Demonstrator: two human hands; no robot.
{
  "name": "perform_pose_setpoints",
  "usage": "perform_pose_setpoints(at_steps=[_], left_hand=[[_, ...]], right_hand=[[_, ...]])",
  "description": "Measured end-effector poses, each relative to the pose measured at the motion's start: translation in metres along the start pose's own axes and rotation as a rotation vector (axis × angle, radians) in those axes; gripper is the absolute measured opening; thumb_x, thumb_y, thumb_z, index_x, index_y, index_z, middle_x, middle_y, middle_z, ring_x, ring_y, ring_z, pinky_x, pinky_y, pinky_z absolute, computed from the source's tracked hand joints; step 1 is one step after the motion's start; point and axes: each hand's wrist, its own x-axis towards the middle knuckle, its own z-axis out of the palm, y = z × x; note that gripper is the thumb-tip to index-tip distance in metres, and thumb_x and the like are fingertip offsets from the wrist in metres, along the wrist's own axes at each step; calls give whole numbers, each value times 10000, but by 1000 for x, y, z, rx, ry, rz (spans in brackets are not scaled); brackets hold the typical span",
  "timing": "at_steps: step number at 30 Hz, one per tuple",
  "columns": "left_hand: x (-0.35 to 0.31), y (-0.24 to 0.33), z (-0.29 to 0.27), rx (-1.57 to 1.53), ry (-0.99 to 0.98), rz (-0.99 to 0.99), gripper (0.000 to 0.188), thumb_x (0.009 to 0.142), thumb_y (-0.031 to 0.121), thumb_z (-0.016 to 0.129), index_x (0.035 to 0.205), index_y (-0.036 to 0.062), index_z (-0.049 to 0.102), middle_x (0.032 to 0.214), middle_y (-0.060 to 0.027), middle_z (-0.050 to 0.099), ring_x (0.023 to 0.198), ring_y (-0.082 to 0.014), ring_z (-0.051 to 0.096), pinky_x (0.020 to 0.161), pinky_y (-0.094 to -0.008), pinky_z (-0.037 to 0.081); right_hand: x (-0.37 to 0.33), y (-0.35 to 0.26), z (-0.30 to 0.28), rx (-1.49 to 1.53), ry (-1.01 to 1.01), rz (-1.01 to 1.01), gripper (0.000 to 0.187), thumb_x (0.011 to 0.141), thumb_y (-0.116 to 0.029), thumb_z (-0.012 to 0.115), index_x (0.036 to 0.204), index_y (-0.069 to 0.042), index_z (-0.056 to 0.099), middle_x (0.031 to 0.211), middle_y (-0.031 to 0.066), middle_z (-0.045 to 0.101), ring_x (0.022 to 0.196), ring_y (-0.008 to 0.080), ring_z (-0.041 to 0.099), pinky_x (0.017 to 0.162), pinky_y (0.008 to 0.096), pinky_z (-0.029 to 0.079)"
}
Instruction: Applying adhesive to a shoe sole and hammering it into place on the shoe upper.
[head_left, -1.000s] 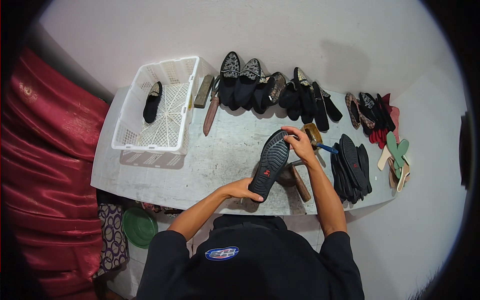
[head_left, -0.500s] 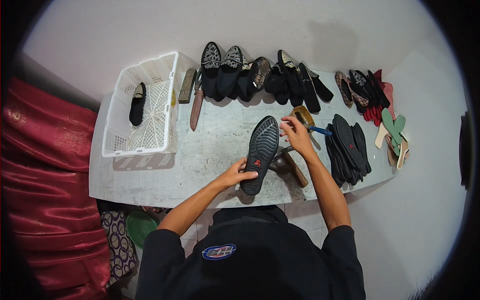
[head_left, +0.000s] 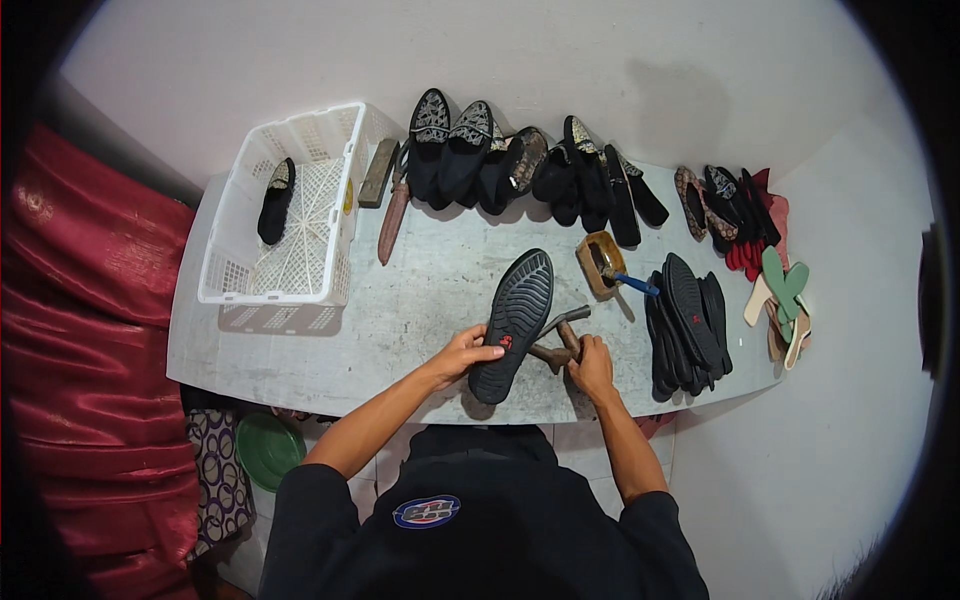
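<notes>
My left hand [head_left: 463, 357] grips a black shoe sole [head_left: 515, 315] near its heel end, thumb on top. Its ridged tread faces up with a small red mark; whatever lies beneath it is hidden. To its right, my right hand [head_left: 592, 367] is closed around the wooden handle of a hammer [head_left: 568, 336], low over the table. The hammer's metal head lies close to the sole's edge, and part of the tool is hidden by my fingers. Beyond it stands a yellowish glue tub [head_left: 594, 285] with a blue-handled brush [head_left: 636, 284] resting in it.
Black soles [head_left: 684, 325] are stacked at right. Several shoes [head_left: 470, 135] line the back of the grey table [head_left: 400, 320]. A white crate [head_left: 215, 265] at left holds one shoe [head_left: 277, 203]. Beside it lie a block [head_left: 378, 172] and a brown-handled tool [head_left: 394, 222]. Green insoles [head_left: 785, 282] lie far right.
My right hand has come down from beside the sole's toe and closed on the hammer's handle. The sole in my left hand has shifted slightly nearer to me.
</notes>
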Motion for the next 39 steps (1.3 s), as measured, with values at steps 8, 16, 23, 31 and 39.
perform_pose_setpoints(at_steps=[8, 16, 23, 31, 39], left_hand=[[4, -10, 6, 83, -36, 76, 581, 823, 109, 706, 1330, 13, 437, 1204, -78, 583, 1093, -167, 571, 981, -317, 438], [-4, -17, 10, 142, 7, 174, 481, 900, 193, 651, 1310, 21, 466, 1171, -46, 581, 1059, -132, 554, 928, -279, 444], [-5, -14, 12, 209, 0, 152, 352, 919, 236, 639, 1174, 2, 574, 1020, -38, 628, 912, -117, 589, 818, -274, 483], [-4, -13, 8, 218, 23, 118, 310, 919, 221, 633, 1136, 4, 592, 987, -34, 629, 872, -113, 590, 783, -270, 486], [-4, -13, 14, 200, 5, 100, 312, 912, 234, 639, 1121, 7, 594, 973, -34, 630, 864, -108, 591, 773, -265, 486]], right_hand=[[5, 22, -8, 216, 254, -60, 272, 776, -121, 647, 974, 16, 521, 675, 145, 574, 556, 346, 587, 545, 439, 482], [-10, -100, -141, 1007, 104, 86, 280, 885, -166, 638, 1091, 4, 555, 612, 58, 541, 444, 121, 531, 406, 288, 420], [-31, -142, -126, 406, 197, -263, 232, 906, -136, 583, 1079, 12, 534, 755, 238, 602, 672, 438, 594, 602, 439, 452], [-29, -161, -144, 423, 61, -155, 199, 920, -129, 567, 1032, 22, 505, 726, 202, 606, 612, 349, 606, 585, 383, 462], [-30, -150, -106, 312, 123, -150, 203, 911, -144, 586, 970, 29, 498, 790, 285, 623, 741, 499, 597, 593, 499, 465]])
